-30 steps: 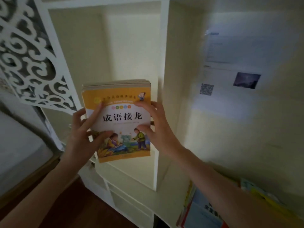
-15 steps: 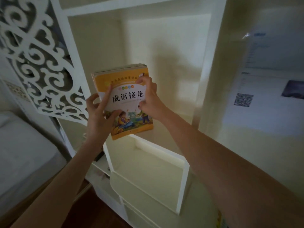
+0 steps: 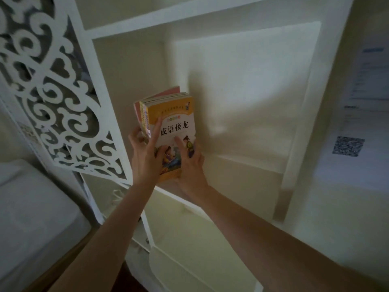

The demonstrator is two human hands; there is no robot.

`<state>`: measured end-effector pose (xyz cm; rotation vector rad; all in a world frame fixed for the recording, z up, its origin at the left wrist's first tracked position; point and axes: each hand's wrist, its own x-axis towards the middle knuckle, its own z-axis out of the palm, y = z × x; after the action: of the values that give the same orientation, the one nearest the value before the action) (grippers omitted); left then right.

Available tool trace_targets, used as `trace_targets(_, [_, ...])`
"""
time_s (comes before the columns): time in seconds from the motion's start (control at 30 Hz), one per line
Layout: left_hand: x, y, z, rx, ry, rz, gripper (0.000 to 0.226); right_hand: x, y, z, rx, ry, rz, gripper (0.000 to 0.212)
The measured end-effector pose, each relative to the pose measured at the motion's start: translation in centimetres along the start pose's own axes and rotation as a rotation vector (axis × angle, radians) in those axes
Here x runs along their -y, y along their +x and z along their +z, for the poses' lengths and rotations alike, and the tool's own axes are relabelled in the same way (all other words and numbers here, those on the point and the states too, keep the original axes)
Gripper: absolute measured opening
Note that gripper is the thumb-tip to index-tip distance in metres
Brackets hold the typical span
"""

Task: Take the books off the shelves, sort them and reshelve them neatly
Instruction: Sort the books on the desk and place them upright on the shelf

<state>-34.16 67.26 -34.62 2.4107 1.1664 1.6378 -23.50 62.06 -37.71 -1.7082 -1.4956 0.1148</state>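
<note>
Two hands: both hold one stack of books (image 3: 175, 114) between them, arms reaching up into the shelf (image 3: 248, 178).
Left hand (image 3: 145, 159): grips the stack's spine side; forefinger straight up the front cover, thumb laid on the cover's picture, other fingers curled round behind the spines.
Right hand (image 3: 190, 165): grips the stack's lower right corner; thumb pressed on the cover, fingers curled round the right edge and out of sight behind.
Books: several thin ones pressed together, an orange cover with a Chinese title in front, a pink one at the back; they stand upright, leaning a little left, at the front left of the open compartment, near its left wall. The hands hide the bottom edge, so I cannot tell whether it rests on the board.
Shelf: white; the board's front edge runs under the wrists, with another compartment below it.
Panel (image 3: 52, 91): white scrollwork, just left of the shelf's left upright.
Paper (image 3: 348, 146): bears a QR code, blurred, beyond the right upright.
Bed (image 3: 31, 207): grey, at the lower left.
</note>
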Motion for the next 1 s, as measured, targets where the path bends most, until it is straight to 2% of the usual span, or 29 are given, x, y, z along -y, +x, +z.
trace_targets(0.13, [0.5,0.8,1.4,-0.018,0.06,-0.053,0.075,0.0,1.5,1.4,0.015,0.006,-0.042,0.08])
trace_targets(0.27, [1.4,1.9,2.2,-0.003,0.09,-0.108,0.069,0.7,3.1,2.4,0.013,0.028,-0.031,0.084])
trace_targets(0.4, [2.3,2.4,2.3,0.015,0.079,0.008,0.069,0.9,4.8,3.1,-0.025,-0.039,0.011,0.08])
trace_targets(0.5, [2.9,2.9,2.2,0.03,0.151,0.032,0.071,0.4,5.9,3.9,-0.048,-0.019,0.006,0.08])
trace_targets(0.7, [2.7,2.3,3.2,0.058,0.277,0.04,0.073,-0.8,7.2,4.9,0.014,0.193,-0.002,0.094])
trace_targets(0.8, [3.1,1.9,4.1,-0.007,0.422,0.069,0.073,-1.2,7.3,4.7,0.075,0.27,0.042,0.106])
trace_targets(0.87, [3.5,2.0,4.0,-0.039,0.424,0.047,0.077,-1.2,7.0,4.3,0.133,0.291,0.054,0.115])
trace_targets(0.93, [3.7,2.0,3.8,-0.016,0.41,0.072,0.078,-1.1,6.6,4.1,0.159,0.273,0.009,0.118])
trace_targets(1.0, [3.6,2.0,3.8,0.026,0.395,0.059,0.078,-0.7,6.4,4.0,0.091,0.173,-0.136,0.104])
